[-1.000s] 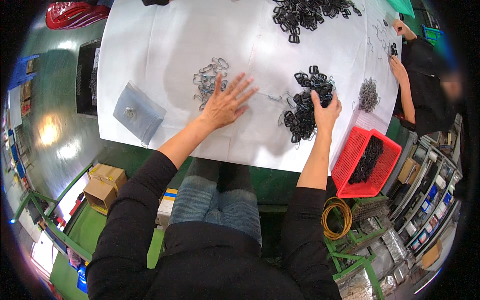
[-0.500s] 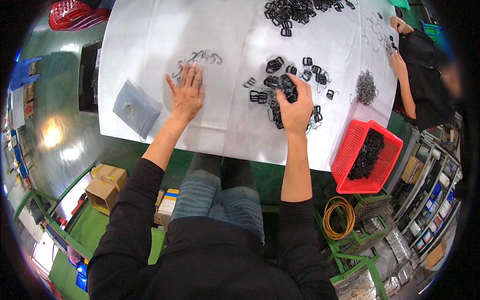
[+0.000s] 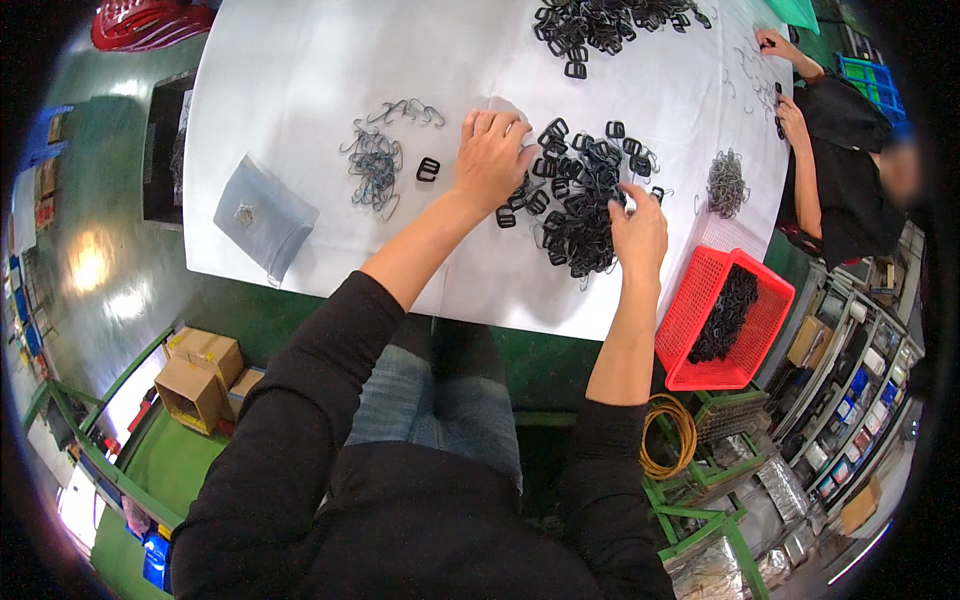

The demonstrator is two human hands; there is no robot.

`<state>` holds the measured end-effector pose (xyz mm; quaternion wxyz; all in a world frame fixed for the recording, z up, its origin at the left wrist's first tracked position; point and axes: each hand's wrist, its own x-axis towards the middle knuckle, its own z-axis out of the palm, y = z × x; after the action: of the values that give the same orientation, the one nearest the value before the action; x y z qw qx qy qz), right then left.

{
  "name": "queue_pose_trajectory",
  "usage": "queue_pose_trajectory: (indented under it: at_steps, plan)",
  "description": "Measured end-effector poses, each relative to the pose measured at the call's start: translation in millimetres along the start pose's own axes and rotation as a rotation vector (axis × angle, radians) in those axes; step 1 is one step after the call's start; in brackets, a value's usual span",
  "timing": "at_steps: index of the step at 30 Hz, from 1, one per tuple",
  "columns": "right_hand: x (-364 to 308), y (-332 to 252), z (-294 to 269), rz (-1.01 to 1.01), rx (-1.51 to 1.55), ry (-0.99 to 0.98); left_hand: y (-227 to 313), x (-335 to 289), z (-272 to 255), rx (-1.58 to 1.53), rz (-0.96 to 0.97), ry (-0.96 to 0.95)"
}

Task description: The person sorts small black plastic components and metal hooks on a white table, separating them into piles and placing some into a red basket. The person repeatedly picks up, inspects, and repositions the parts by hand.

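Observation:
A heap of black plastic strap buckles [image 3: 585, 225] with thin wire hooks among them lies on the white-covered table [image 3: 440, 60]. My left hand [image 3: 490, 158] rests at the heap's left edge, palm down with fingers slightly bent; whatever lies under it is hidden. At the heap's right side, my right hand [image 3: 640, 235] touches the buckles with its thumb and fingers apart. One loose buckle [image 3: 428, 170] lies left of my left hand. Farther left is a small pile of grey wire hooks [image 3: 375, 170].
A clear plastic bag [image 3: 262, 222] lies at the left table edge. More buckles [image 3: 600, 25] are heaped at the far side. To the right are another hook pile [image 3: 727, 185] and a red basket [image 3: 672, 340] of black pieces. A co-worker's hands [image 3: 793, 120] work at the far right.
My left hand has moved right, from the wire hooks to the buckles, uncovering the hook pile. My right hand has let go of its handful and shifted right. A single buckle now lies between the piles.

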<state>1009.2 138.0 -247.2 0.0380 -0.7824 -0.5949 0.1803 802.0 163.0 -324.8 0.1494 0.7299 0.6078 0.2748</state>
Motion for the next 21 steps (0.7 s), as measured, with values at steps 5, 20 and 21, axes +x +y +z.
queue_pose_trajectory:
  at_steps: [5,20,21]
  plan:
    - [81,-3,17,-0.148,-0.011,0.086,20,27,19,0.056,-0.062,-0.024]
    - [70,-3,9,-0.064,0.726,-0.388,-16,19,-51,-0.57,-0.5,-0.472]
    - [64,-4,14,0.014,0.666,-0.38,-15,16,-51,-0.491,-0.468,-0.49]
